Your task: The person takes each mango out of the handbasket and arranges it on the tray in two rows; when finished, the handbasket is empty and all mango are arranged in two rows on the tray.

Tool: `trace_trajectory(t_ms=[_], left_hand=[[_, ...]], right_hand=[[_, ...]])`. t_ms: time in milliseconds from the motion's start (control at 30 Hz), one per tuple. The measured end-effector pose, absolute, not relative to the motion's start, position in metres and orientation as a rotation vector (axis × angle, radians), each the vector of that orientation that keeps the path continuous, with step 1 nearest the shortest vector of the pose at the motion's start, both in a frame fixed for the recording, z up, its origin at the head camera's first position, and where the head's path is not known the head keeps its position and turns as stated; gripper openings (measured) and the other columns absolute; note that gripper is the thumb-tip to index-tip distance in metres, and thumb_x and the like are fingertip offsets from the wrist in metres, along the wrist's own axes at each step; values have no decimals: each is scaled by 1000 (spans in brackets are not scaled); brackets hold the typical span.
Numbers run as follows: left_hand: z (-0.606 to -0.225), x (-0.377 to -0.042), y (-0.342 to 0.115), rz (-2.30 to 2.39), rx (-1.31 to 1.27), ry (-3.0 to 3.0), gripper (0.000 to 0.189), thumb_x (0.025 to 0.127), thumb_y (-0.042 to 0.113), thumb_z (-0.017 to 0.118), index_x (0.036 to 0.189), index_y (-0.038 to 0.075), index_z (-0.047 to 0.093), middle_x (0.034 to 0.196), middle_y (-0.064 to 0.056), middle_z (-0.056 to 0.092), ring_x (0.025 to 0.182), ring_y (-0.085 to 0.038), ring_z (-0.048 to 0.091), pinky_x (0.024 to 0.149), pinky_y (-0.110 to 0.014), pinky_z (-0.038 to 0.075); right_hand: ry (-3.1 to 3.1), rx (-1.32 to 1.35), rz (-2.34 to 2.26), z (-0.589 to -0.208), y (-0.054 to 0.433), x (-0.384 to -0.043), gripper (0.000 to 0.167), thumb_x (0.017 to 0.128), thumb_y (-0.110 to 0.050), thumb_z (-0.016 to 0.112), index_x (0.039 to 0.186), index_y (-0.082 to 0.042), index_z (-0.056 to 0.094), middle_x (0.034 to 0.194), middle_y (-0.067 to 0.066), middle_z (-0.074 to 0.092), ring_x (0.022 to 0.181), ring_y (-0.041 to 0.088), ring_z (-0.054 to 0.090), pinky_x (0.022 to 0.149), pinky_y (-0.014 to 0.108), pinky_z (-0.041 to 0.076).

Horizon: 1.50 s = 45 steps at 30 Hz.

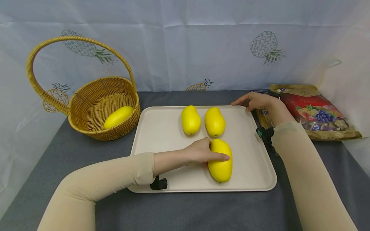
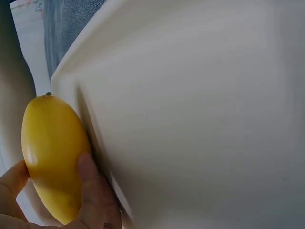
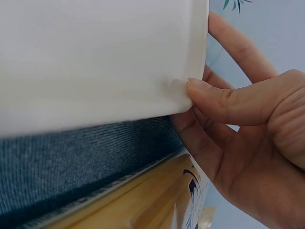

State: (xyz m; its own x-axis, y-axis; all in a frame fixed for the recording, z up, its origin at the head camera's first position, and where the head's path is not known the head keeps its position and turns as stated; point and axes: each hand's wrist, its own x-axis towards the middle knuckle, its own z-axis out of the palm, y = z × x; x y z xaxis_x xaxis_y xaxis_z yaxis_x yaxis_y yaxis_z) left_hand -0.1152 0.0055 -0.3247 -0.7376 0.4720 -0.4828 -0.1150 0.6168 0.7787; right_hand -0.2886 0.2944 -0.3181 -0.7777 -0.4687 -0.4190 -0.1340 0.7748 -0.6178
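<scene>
My left hand (image 1: 199, 150) grips a yellow mango (image 1: 221, 173) over the front half of the cream tray (image 1: 248, 160). In the left wrist view, thumb and fingers hold the mango (image 2: 52, 143) from both sides near its lower end, its small dark stem spot pointing away. At the tray's far right corner is my right hand (image 1: 258, 102). The right wrist view shows its thumb on the rim of the tray (image 3: 119, 102) and its fingers at the edge and beneath. Two more mangoes, one on the left (image 1: 190, 120) and one on the right (image 1: 215, 122), lie on the tray's back half.
A wicker basket (image 1: 78, 126) with a tall handle stands left of the tray, with one mango (image 1: 118, 117) inside. Right of the tray lie a red and gold snack bag (image 1: 309, 106) and a yellow-brown packet (image 1: 264, 118). A pineapple-print curtain (image 1: 208, 54) hangs behind the grey tabletop (image 1: 185, 210).
</scene>
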Motion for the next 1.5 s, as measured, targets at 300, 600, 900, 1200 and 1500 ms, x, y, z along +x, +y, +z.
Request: trace_trajectory(t_ms=[300,600,900,1200,1500], left_hand=[[-324,-114,4,1113,275,2133,47,81,43,79,100,8,55,85,-1,58,66,-14,56,62,-23,54],[-310,-123,-13,1036,285,2196,72,84,48,74,133,1,48,111,-11,64,75,-18,68,74,-29,58],[-259,-136,-45,1134,344,2252,76,90,47,69,145,5,40,127,-9,56,96,-26,73,90,-34,58],[-207,-159,-98,1258,300,2336,60,97,36,62,145,7,41,141,-11,48,119,-27,61,95,-34,58],[-183,-201,-180,1240,235,2355,65,99,43,55,150,6,38,153,-15,38,132,-28,48,101,-30,54]], right_hand=[[2398,-444,-772,-317,294,-287,59,85,15,56,140,-6,56,131,23,60,99,27,60,82,34,58],[2390,-447,-771,-319,295,-289,60,85,15,56,140,-7,55,130,22,60,98,26,60,82,33,57],[2393,-439,-770,-319,295,-289,60,85,15,55,141,-7,55,131,22,59,99,26,59,82,33,57],[2402,-438,-757,-320,295,-290,61,84,16,55,141,-7,55,132,23,58,100,27,59,80,34,56],[2412,-434,-743,-322,296,-291,60,85,15,56,141,-8,55,135,24,56,104,28,61,81,34,58]])
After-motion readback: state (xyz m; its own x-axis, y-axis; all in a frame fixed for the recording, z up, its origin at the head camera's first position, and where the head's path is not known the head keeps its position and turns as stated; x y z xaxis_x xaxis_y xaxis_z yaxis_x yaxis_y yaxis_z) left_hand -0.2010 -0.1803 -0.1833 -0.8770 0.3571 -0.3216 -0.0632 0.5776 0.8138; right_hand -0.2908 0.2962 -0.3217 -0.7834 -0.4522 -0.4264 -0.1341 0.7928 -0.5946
